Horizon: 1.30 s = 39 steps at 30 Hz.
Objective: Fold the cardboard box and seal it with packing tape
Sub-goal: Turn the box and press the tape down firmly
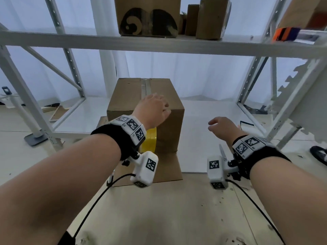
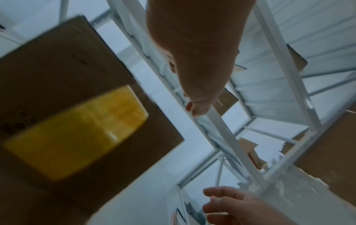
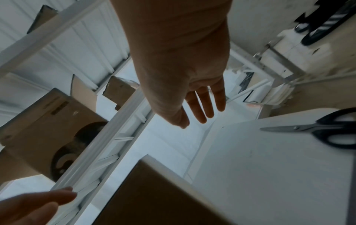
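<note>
A closed brown cardboard box [image 1: 141, 96] stands on the white shelf surface [image 1: 208, 121], with a strip of clear tape [image 1: 146, 85] along its top seam. A yellow tape roll [image 1: 150, 140] leans against the box's near face and shows blurred in the left wrist view [image 2: 77, 132]. My left hand [image 1: 155, 106] hovers over the box's near top edge, fingers relaxed and holding nothing. My right hand [image 1: 217, 126] hangs in the air to the right of the box, its fingers [image 3: 202, 109] straight and empty. The box [image 2: 57, 68] lies to the left of the left hand [image 2: 194, 106].
Black-handled scissors [image 3: 327, 130] lie on the white surface to the right, under my right wrist. A flat cardboard sheet [image 1: 164, 168] lies beneath the box. White rack posts [image 1: 254, 76] flank the bay. An upper shelf [image 1: 159, 43] carries more boxes [image 1: 148, 16]. A shoe [image 1: 318, 154] shows at far right.
</note>
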Available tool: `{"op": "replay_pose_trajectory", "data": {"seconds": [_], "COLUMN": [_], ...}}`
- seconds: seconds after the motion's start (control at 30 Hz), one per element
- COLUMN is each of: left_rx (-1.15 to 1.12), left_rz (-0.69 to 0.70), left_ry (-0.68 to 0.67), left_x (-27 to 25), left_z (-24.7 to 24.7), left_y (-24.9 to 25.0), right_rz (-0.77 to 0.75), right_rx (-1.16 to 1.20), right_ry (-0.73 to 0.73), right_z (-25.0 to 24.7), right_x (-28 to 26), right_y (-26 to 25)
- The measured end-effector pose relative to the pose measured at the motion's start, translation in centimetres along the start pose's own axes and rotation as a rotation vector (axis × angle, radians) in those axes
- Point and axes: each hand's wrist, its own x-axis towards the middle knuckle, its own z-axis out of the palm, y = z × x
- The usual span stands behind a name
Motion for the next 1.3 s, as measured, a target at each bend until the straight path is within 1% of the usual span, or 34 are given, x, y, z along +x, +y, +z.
{"op": "replay_pose_trajectory", "data": {"seconds": [0.1, 0.17, 0.3, 0.43, 0.57, 0.63, 0.7, 0.73, 0.83, 0.9, 0.97, 1.07, 1.1, 1.2, 1.3], "left_rx": [-0.035, -0.068, -0.125, -0.142, -0.184, -0.211, -0.221, -0.227, -0.259, -0.31, -0.348, -0.339, -0.351, -0.407, -0.447], "left_rz": [0.101, 0.137, 0.084, 0.059, -0.019, -0.051, -0.068, -0.074, -0.08, -0.081, -0.064, -0.006, -0.002, -0.047, -0.095], "left_ry": [-0.034, -0.074, -0.204, -0.338, -0.361, -0.369, -0.381, -0.379, -0.351, -0.309, -0.247, -0.091, -0.023, 0.149, 0.199], "left_x": [0.8, 1.3, 1.4, 0.8, 0.4, 0.3, 0.1, 0.0, 0.0, 0.0, -0.1, -0.2, -0.4, -0.9, -1.7], "left_z": [1.5, 3.7, 8.6, 12.7, 14.7, 15.3, 15.6, 15.6, 15.0, 14.1, 12.7, 10.0, 9.0, 6.0, 3.7], "left_y": [3.1, 5.0, 6.8, 7.1, 6.4, 5.9, 5.4, 5.2, 4.9, 5.0, 5.2, 5.0, 4.7, 2.9, 1.1], "right_rz": [0.046, 0.074, 0.117, 0.243, 0.302, 0.332, 0.389, 0.419, 0.427, 0.388, 0.315, 0.175, 0.118, -0.069, -0.184], "right_rx": [-0.083, -0.146, -0.285, -0.393, -0.474, -0.461, -0.371, -0.266, 0.015, 0.192, 0.342, 0.49, 0.499, 0.396, 0.344], "right_ry": [-0.018, -0.057, -0.148, -0.247, -0.169, -0.159, -0.139, -0.113, -0.046, 0.006, 0.073, 0.117, 0.12, 0.148, 0.182], "right_z": [0.1, 0.7, 2.8, 5.6, 8.1, 9.1, 9.5, 9.5, 9.9, 10.2, 10.1, 9.2, 8.9, 8.0, 7.5], "right_x": [-0.6, -0.7, -0.1, -0.6, -0.7, -0.5, -0.2, -0.1, 0.6, 0.4, 0.2, -0.1, -0.1, -0.2, -0.3], "right_y": [2.2, 4.0, 8.3, 11.7, 12.3, 12.5, 12.4, 12.1, 11.0, 9.8, 8.2, 5.0, 3.7, -0.2, -3.9]}}
